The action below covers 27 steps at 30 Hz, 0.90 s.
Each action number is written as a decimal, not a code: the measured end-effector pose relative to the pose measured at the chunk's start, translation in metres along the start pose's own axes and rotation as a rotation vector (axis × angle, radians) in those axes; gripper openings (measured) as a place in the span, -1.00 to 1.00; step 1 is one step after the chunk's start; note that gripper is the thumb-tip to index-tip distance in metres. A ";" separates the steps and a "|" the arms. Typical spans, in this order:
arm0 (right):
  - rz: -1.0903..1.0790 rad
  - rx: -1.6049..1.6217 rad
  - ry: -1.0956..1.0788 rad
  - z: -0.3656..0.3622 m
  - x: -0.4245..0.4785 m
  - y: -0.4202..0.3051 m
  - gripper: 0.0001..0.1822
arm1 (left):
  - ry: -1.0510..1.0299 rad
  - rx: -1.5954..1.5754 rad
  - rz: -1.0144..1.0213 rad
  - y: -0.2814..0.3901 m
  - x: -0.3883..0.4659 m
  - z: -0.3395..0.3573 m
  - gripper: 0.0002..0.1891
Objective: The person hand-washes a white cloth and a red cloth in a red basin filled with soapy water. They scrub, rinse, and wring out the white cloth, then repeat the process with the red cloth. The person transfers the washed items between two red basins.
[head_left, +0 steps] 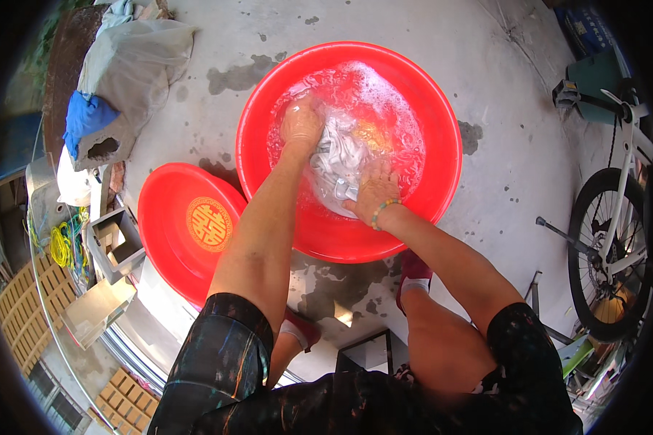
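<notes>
Soapy water fills the bottom of a large red plastic basin (348,239), and a bunched, wet white cloth (337,144) lies in it. My left hand (302,122) is curled at the cloth's upper left side, its fingertips hidden in the water. On the lower right of the cloth rests my right hand (377,190), palm down with the fingers spread, a beaded bracelet (383,212) round its wrist. Foam (383,84) gathers along the far right of the water. A yellow printed patch (373,136) shows through on the basin's floor.
Left of the large basin, a smaller red basin (168,234) with a yellow emblem leans tilted. A white bicycle (620,201) stands at the right. At upper left, plastic sheeting (141,60) covers something beside a concrete block (98,155). Wet patches (332,293) mark the concrete floor.
</notes>
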State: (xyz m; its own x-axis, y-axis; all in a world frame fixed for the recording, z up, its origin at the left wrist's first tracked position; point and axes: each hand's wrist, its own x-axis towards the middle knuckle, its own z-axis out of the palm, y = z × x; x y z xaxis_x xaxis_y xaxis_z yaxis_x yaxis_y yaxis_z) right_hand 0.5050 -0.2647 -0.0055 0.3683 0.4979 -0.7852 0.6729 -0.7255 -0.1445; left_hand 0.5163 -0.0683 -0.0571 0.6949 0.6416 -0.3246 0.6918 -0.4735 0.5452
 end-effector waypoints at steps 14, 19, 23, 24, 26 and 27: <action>-0.236 0.277 0.045 0.014 0.012 0.008 0.08 | -0.204 0.308 0.576 0.038 -0.139 0.013 -0.59; -0.045 0.027 0.088 0.013 0.007 0.005 0.07 | -0.235 0.463 0.435 0.046 -0.080 0.023 -0.58; -0.001 0.190 0.252 0.019 0.008 0.000 0.03 | -0.331 0.253 0.194 0.034 -0.034 0.014 -0.64; 0.025 0.207 0.275 0.018 0.009 -0.001 0.02 | -0.218 0.136 0.155 0.028 -0.026 0.010 -0.67; 0.019 0.201 0.279 0.010 0.009 0.001 -0.05 | -0.019 -0.086 0.054 0.015 -0.017 -0.001 -0.72; 0.034 0.200 0.204 0.004 0.006 0.001 -0.09 | -0.043 -0.403 -0.048 0.010 -0.019 -0.009 -0.72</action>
State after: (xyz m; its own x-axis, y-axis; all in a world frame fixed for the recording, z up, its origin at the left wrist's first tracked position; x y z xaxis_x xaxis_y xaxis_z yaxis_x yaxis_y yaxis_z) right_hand 0.5052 -0.2639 -0.0125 0.5232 0.5425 -0.6572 0.5253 -0.8126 -0.2525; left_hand 0.5083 -0.0793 -0.0385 0.6774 0.6272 -0.3844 0.5974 -0.1640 0.7850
